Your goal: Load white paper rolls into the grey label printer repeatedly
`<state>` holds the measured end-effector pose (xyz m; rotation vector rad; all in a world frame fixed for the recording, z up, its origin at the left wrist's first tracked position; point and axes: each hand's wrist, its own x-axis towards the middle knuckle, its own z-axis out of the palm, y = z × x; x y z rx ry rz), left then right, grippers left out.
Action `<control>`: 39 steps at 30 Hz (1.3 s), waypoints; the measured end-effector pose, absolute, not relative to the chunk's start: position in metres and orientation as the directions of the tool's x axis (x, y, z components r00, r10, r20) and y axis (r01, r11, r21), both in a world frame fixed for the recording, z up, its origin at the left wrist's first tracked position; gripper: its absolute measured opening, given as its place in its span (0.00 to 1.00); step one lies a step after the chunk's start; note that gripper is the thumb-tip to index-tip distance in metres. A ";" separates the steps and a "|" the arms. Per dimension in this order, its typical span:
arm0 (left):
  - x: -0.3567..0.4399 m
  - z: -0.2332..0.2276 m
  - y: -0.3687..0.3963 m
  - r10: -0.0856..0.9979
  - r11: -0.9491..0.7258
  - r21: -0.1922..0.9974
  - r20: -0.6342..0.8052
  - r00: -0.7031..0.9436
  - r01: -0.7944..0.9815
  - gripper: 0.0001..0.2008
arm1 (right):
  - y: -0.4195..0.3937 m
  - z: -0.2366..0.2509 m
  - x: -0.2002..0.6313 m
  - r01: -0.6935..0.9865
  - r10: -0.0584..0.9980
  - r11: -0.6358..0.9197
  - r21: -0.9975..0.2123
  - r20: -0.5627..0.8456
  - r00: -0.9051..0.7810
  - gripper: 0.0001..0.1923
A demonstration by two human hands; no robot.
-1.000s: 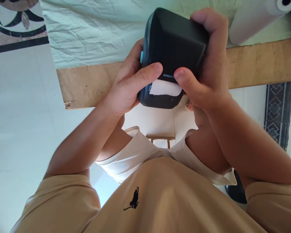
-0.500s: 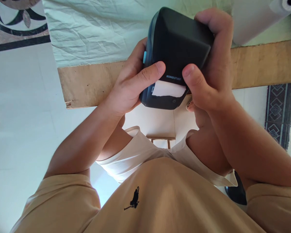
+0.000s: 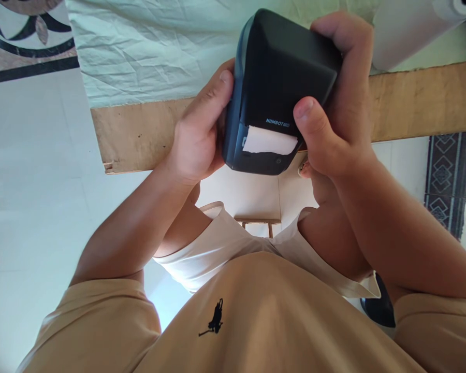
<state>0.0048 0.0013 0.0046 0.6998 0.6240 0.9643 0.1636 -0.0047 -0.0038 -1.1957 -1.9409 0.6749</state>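
Note:
Between my hands is a dark label printer [image 3: 287, 67] marked NIIMBOT, held up tilted over the table's near edge. A torn-edged strip of white label paper [image 3: 270, 141] sticks out of its front slot, above a small power mark. My left hand [image 3: 204, 122] grips the printer's left side, its thumb lying along the side edge and its other fingers hidden behind. On the right side, my right hand [image 3: 339, 98] is wrapped round the printer, thumb on the front by the lettering and forefinger bent over the far corner.
A pale green cloth [image 3: 151, 52] covers the table, leaving a bare wooden edge [image 3: 140, 140] at the front. A white roll [image 3: 415, 36] lies at the back right. Below are the tiled floor [image 3: 34, 207] and a dark patterned floor border [image 3: 448, 176].
My left thumb has moved off the printer's front face to its left side edge, covering the light blue tab there. The printer and my right hand have hardly moved.

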 end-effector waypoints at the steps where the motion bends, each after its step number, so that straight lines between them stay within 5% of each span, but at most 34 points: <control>1: 0.005 0.005 0.001 0.890 0.386 0.766 -0.164 0.425 -0.513 0.19 | -0.005 -0.004 0.164 0.507 0.902 0.428 -0.748 0.323 -0.286 0.27; 16: 0.006 0.002 0.000 0.887 0.413 0.791 -0.236 0.398 -0.452 0.19 | -0.004 -0.007 0.164 0.495 0.898 0.440 -0.750 0.349 -0.270 0.28; 39: 0.005 0.002 0.002 0.908 0.335 0.811 -0.143 0.393 -0.479 0.19 | -0.004 -0.007 0.165 0.495 0.895 0.445 -0.746 0.347 -0.281 0.28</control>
